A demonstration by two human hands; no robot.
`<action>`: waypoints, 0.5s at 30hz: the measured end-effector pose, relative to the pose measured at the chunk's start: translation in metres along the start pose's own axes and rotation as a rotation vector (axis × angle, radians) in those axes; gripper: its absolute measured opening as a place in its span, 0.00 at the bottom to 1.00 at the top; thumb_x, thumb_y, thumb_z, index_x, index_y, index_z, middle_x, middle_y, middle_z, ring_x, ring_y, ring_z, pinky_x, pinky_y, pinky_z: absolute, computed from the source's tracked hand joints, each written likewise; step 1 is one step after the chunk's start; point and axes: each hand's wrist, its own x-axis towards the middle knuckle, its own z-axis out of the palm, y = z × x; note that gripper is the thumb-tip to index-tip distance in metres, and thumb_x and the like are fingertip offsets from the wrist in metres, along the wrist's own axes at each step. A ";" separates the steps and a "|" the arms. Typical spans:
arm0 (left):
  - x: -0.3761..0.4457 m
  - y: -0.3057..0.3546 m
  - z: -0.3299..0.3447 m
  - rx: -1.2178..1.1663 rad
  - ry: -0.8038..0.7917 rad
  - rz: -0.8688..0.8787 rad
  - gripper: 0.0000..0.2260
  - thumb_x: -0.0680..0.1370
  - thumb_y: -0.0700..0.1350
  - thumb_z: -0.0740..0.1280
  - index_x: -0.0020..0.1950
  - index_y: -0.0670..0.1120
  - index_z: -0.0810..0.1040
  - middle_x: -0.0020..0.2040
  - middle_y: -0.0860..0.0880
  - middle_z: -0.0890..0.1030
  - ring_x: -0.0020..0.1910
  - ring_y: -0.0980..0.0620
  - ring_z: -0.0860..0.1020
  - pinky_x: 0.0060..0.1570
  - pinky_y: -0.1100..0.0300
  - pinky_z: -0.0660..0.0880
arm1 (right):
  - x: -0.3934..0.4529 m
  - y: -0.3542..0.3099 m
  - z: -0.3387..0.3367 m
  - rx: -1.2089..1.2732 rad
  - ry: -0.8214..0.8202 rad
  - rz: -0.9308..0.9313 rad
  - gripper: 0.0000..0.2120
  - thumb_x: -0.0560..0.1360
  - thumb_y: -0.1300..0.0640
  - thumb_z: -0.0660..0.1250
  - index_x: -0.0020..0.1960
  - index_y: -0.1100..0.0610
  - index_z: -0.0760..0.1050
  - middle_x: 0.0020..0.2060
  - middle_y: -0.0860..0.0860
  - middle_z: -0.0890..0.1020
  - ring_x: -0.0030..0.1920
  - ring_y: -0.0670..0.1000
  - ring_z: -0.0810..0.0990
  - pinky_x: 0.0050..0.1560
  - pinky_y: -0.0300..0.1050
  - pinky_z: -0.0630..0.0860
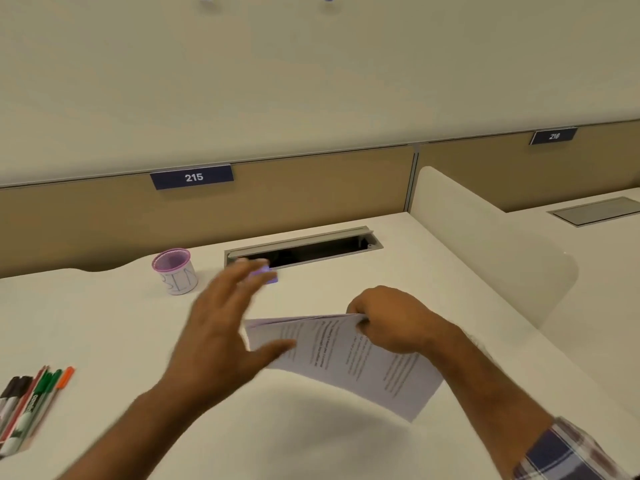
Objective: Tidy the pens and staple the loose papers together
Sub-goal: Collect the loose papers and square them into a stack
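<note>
One white desk [104,317]; one sheaf of printed papers [349,355], lifted above mid-desk, pinched at its top edge by the right hand [388,318]. One left hand [221,327], fingers spread, holding nothing, blurred. One cluster of pens [27,407], count unclear, lying at desk's left edge; one pink mesh cup [175,270]; one purple stapler [268,275], partly hidden.

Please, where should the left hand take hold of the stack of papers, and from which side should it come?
Probably the free top-left corner of the papers, approached from the left. The right hand already pinches the top-right corner, so the stack hangs tilted, and the open left hand is beside that corner.
</note>
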 end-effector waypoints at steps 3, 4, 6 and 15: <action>0.019 0.028 0.009 0.210 -0.387 0.102 0.42 0.68 0.63 0.74 0.77 0.60 0.57 0.78 0.57 0.62 0.78 0.53 0.59 0.77 0.48 0.58 | 0.001 -0.016 -0.001 -0.068 -0.021 -0.029 0.09 0.78 0.52 0.63 0.55 0.48 0.80 0.47 0.48 0.83 0.44 0.49 0.81 0.46 0.40 0.79; 0.023 0.029 0.013 0.244 -0.473 0.039 0.43 0.69 0.64 0.73 0.78 0.61 0.53 0.79 0.59 0.59 0.78 0.54 0.56 0.79 0.51 0.53 | 0.001 -0.020 0.000 -0.071 -0.021 -0.031 0.09 0.78 0.52 0.63 0.55 0.48 0.80 0.47 0.48 0.83 0.43 0.49 0.81 0.47 0.40 0.79; 0.026 0.016 0.013 0.176 -0.477 -0.101 0.45 0.68 0.64 0.74 0.78 0.62 0.53 0.79 0.59 0.59 0.78 0.55 0.57 0.77 0.53 0.53 | -0.001 -0.021 0.000 -0.048 -0.013 -0.029 0.10 0.78 0.53 0.63 0.56 0.48 0.80 0.48 0.48 0.83 0.44 0.50 0.81 0.47 0.40 0.80; -0.004 -0.049 0.015 -0.635 -0.416 -0.475 0.34 0.62 0.54 0.81 0.66 0.66 0.74 0.61 0.63 0.80 0.62 0.58 0.78 0.57 0.53 0.79 | -0.010 -0.006 -0.005 0.157 -0.073 -0.054 0.10 0.77 0.54 0.63 0.53 0.49 0.83 0.46 0.47 0.85 0.42 0.49 0.84 0.47 0.44 0.83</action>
